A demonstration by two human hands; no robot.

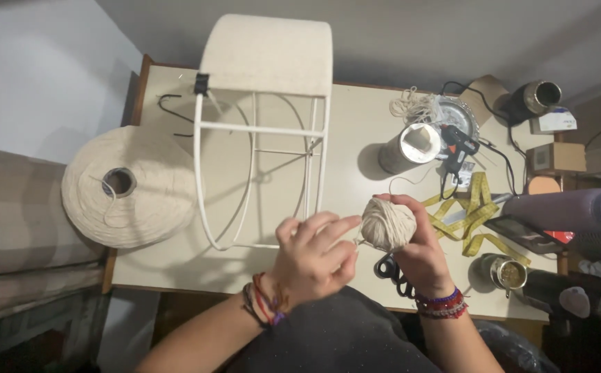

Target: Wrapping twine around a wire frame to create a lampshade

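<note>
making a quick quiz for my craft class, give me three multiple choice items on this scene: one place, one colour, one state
1. Where does the large cream cord spool lie?
A. table's left edge
B. right edge
C. on the lap

2. What colour is the tape measure?
A. red
B. yellow
C. blue

3. What does the right hand do?
A. lies flat
B. holds scissors
C. grips the small cream yarn ball

Key: 1 A, it sits left of the white wire lampshade frame. 2 B, its loops are yellow. 3 C, fingers wrap the ball; the left hand pinches beside it.

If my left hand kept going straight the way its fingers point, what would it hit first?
The left hand points rightward at the ball of cream yarn held in the right hand. It would meet that ball first; fingertips look almost touching, though depth is unclear.
</note>
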